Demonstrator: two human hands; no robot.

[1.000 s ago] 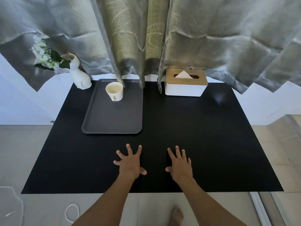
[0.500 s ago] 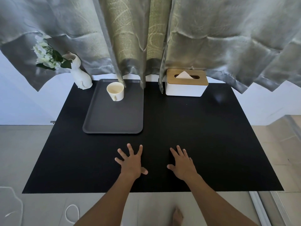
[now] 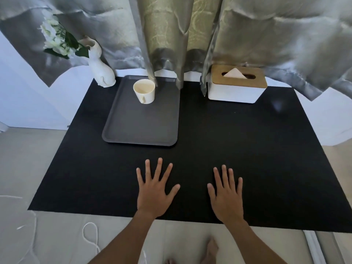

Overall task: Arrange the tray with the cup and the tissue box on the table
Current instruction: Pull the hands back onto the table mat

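Observation:
A dark grey tray (image 3: 141,128) lies on the black table (image 3: 228,145) at the back left. A cream cup (image 3: 144,91) stands upright at the tray's far end. To the right, at the table's back edge, sits a white tissue box (image 3: 237,84) with a wooden lid and a tissue poking out. My left hand (image 3: 155,189) and my right hand (image 3: 226,193) lie flat on the table near its front edge, fingers spread, holding nothing. Both hands are well short of the tray and the box.
A white vase (image 3: 100,65) with white flowers stands at the table's back left corner beside the tray. Grey and green curtains (image 3: 171,39) hang over the back edge, brushing the tray and the tissue box. A white cord (image 3: 91,233) lies on the floor.
Both hands have flattened onto the table with fingers stretched out. Tray, cup and tissue box have not moved.

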